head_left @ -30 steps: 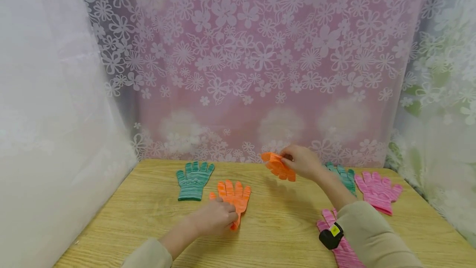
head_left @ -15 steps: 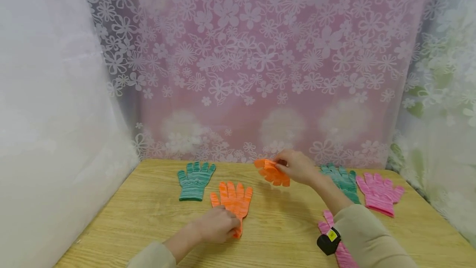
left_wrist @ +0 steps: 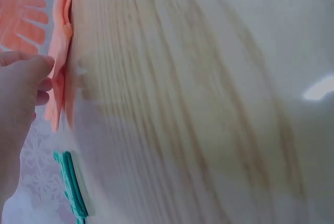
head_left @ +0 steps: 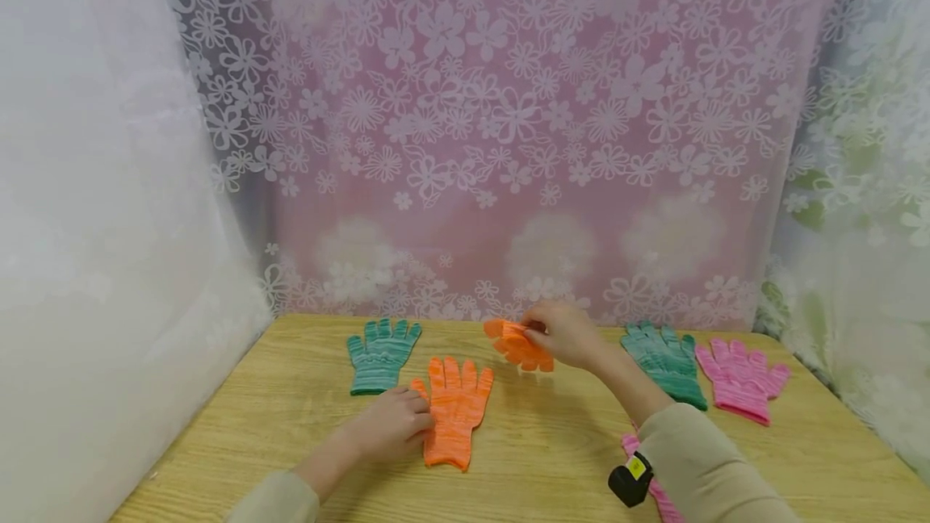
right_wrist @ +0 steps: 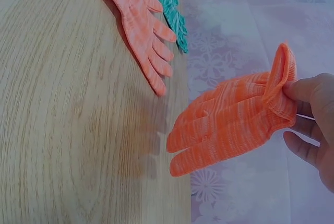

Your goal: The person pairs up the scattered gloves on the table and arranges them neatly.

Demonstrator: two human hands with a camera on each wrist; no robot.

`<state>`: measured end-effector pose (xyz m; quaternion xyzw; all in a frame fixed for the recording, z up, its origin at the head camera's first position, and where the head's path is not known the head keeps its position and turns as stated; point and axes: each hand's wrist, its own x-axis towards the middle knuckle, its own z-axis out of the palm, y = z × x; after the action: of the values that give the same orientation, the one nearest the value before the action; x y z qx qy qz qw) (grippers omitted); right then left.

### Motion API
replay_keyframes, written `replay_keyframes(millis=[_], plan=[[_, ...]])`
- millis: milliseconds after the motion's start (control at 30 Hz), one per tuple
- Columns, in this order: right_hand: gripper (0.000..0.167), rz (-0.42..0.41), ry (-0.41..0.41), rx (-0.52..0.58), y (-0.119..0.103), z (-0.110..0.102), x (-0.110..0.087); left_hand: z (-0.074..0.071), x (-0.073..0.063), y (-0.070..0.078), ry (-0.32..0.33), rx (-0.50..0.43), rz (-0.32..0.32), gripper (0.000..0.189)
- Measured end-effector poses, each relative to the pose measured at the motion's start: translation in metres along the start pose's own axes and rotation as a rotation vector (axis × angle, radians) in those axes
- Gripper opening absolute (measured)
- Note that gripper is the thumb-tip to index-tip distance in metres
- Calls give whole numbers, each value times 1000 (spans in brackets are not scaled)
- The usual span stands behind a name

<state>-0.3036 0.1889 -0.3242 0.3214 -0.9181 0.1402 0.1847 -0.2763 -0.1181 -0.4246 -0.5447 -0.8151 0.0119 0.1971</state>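
Note:
One orange knit glove (head_left: 456, 418) lies palm-flat on the table with fingers pointing away. My left hand (head_left: 392, 426) is at its left edge, thumb and fingertips pinching the side below the glove's thumb; the left wrist view has this hand (left_wrist: 21, 93) at the frame's edge. Above the table, farther back, my right hand (head_left: 567, 333) holds a second orange glove (right_wrist: 224, 119) by its cuff. That glove hangs with its fingers towards the table, and the cuff's opening shows in the right wrist view, pinched by thumb and fingers.
A teal glove (head_left: 381, 355) lies at the back left, another teal glove (head_left: 667, 361) at the right beside a pink glove (head_left: 741, 382). A second pink glove (head_left: 664, 499) is partly under the right sleeve, which has a black device (head_left: 630, 481) near it. Flowered curtains (head_left: 508, 144) enclose the table.
My right hand has carried its orange glove left and slightly down. My left hand has shifted from the lying glove's cuff to its left side, and that cuff now shows spread flat.

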Motion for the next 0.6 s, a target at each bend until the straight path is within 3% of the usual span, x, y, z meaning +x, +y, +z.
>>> replay_keyframes(millis=[133,367,600], plan=[[6,4,-7,8,0,5,1,3,-4,-4,-18,-27,20,7],[8,5,-3,-9,-7,14,5,1,-5,-3,-113,-77,11,13],[10,-17,113,-110,-23,25,15,3,-7,-4,-71,-56,48,7]])
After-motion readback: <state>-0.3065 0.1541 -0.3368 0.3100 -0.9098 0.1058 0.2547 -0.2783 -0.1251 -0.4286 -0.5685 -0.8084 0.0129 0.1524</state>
